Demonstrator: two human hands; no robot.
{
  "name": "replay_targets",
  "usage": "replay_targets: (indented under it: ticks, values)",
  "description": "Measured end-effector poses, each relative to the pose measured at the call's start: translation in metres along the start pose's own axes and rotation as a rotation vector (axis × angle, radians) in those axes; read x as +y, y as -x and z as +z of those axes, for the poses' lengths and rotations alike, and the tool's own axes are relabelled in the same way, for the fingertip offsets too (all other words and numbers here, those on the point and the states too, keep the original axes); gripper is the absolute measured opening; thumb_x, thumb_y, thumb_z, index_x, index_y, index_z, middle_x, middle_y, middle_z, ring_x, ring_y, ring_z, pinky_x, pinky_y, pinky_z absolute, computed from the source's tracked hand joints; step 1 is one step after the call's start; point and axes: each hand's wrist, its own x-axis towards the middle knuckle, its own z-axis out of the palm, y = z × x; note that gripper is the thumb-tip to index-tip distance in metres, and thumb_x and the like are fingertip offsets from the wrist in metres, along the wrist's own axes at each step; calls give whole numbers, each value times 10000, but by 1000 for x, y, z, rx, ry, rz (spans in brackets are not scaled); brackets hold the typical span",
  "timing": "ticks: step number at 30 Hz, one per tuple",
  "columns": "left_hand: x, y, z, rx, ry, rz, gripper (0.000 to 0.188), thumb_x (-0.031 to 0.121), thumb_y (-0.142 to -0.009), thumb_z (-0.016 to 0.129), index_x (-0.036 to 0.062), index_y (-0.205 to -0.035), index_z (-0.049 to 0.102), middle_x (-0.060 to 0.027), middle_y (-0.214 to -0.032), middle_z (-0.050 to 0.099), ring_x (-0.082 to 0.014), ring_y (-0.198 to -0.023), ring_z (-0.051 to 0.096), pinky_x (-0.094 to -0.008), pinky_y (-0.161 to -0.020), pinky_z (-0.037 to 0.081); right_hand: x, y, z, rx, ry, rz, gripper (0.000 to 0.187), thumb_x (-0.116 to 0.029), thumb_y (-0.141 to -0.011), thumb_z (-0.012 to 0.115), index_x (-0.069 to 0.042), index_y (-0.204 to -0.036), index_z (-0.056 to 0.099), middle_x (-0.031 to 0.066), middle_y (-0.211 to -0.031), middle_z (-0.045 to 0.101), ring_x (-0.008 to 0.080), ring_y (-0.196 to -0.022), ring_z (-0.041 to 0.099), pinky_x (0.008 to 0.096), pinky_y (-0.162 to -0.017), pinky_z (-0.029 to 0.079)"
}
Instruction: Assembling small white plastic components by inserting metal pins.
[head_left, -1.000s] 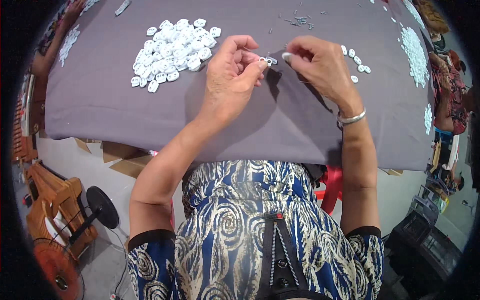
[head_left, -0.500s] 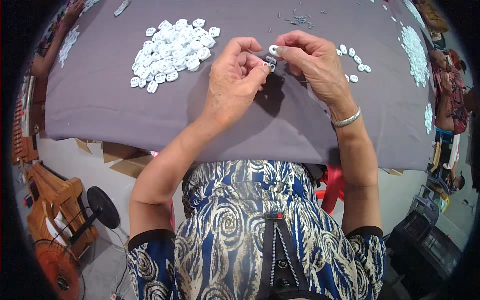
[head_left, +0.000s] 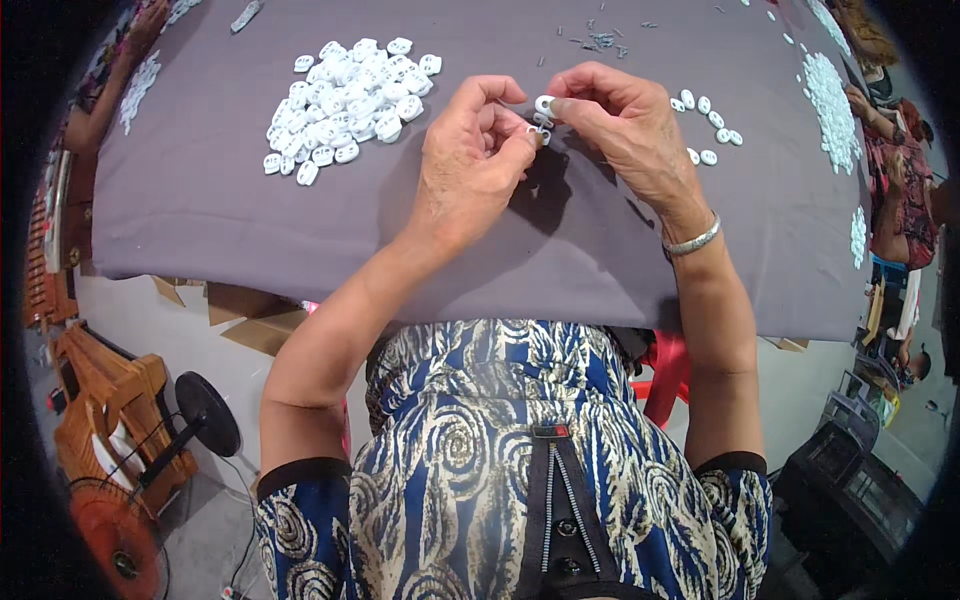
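Observation:
Over the table, my left hand (head_left: 466,170) is closed in a pinch on a white plastic cord lock part (head_left: 541,131), partly hidden by thumb and fingers. Just beyond it, my right hand (head_left: 635,140) pinches a small white oval cord lock piece (head_left: 544,104) with a hole in it. The two pieces are very close; whether they touch I cannot tell. A heap of white two-holed cord lock parts (head_left: 345,110) lies left of my left hand. Several small white ovals (head_left: 716,120) are scattered right of my right hand. Small grey springs (head_left: 600,41) lie beyond both hands.
A grey cloth (head_left: 250,230) covers the table. Larger spreads of white pieces (head_left: 830,110) lie along its right side, others (head_left: 138,92) at the far left. Other people sit at both sides, one arm (head_left: 115,75) showing left. Below stand cardboard boxes (head_left: 255,315) and a fan (head_left: 115,540).
The piece in my right hand has shifted slightly left and down toward the left-hand part and turned, so its hole shows more. My left hand has barely moved.

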Motion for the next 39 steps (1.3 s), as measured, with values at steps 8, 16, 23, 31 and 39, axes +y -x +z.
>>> replay_targets:
  ticks: [8,16,23,31,39]
  values:
    - [-1,1,-1,1,-4,8,321,-6,-868,601,-12,-1163,476,-14,-827,550,-68,-717,530,-212,-630,479,5,-1,1,-1,68,-86,132,-102,-842,634,14,-899,661,-17,-758,621,41,-713,540,199,-631,446]
    - [0,1,0,5,9,-1,317,-5,-873,599,-9,-1165,475,-16,-831,545,-71,-709,535,-204,-631,480,6,0,2,-43,16,-50,150,-120,-841,644,13,-909,660,-12,-761,630,41,-719,550,205,-639,458]
    - [-4,0,0,28,40,42,283,-4,-859,601,10,-1111,472,-27,-791,562,-64,-668,544,-209,-587,495,7,0,3,-66,126,-113,145,-110,-821,637,8,-904,656,3,-743,643,46,-701,570,217,-644,480]
    - [-8,-1,-1,25,65,54,290,-14,-857,600,4,-1112,465,-38,-791,575,-68,-674,560,-209,-587,493,11,0,4,-65,110,-172,156,-128,-805,658,-8,-904,652,-8,-676,604,36,-638,544,218,-586,463]
    - [-4,-1,-3,35,47,27,279,0,-859,590,5,-1112,474,-42,-807,600,-72,-688,573,-214,-591,485,5,3,2,-55,361,-298,199,-121,-748,708,-30,-916,652,0,-615,524,66,-551,479,231,-510,420]
